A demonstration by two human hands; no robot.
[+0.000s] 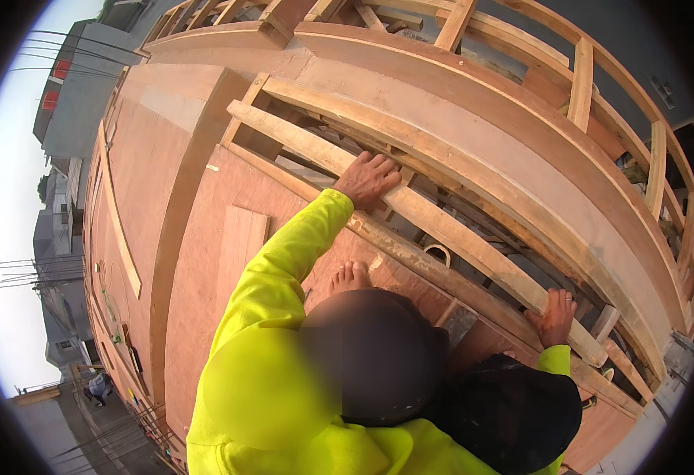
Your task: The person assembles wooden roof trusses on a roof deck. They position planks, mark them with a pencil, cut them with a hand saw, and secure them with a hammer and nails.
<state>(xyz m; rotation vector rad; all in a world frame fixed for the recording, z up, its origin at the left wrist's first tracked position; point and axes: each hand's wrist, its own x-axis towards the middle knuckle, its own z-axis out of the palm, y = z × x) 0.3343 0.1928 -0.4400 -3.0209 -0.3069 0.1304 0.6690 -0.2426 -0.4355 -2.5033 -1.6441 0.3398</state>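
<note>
A long wooden beam [466,240] lies slantwise over a gap framed with timber, running from upper left to lower right. My left hand [369,180] is closed over the beam left of its middle, fingers bent over the far edge. Near the beam's right end, my right hand [554,317] grips it with the fingers on top. Both sleeves are bright yellow-green. A second timber [434,273] runs along the near edge of the gap, and a thicker one [410,138] along the far edge. The undersides of both hands are hidden.
My bare foot [349,277] rests on the plywood deck [212,214] beside the gap. A loose plywood piece [242,241] lies there. A raised plywood box edge [184,190] stands to the left, with a loose strip [119,214] beyond. Timber framing [581,83] rises on the far side.
</note>
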